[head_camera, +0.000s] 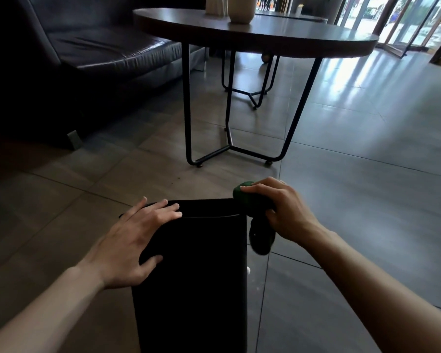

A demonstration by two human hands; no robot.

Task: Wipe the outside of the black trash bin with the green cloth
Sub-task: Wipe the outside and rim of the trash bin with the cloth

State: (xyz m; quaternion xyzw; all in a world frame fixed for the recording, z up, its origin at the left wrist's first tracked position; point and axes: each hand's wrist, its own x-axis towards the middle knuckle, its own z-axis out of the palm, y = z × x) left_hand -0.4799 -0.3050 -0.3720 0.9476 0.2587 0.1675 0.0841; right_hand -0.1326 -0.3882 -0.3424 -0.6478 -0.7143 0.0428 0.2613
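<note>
Both bare forearms reach in from the bottom corners, angling toward the middle, where the bin (194, 271) stands on the tiled floor (354, 200) right below the camera, black, boxy and upright. The left hand (135, 243) lies palm down over the bin's near-left top edge, wrist low, forearm rising from the lower left. Its fingers (163, 208) are straight and spread, laid flat along the lid, tips reaching toward the seam that runs across the top; the thumb (150, 262) presses against the dark front face lower down. The right hand (283, 207) comes in from the lower right with the wrist bent, knuckles up, sitting at the bin's top right corner. It grips the cloth (252, 200), fingers curled round a bunched green wad, with a darker tail of it hanging below the hand beside the bin's right side. The wad touches or nearly touches that corner; the dark makes it hard to tell which. No brand, label or writing is readable on bin or cloth. Beyond, a round table (265, 34) on thin black legs holds a pale vase (240, 8), and a dark sofa (87, 47) fills the upper left.
</note>
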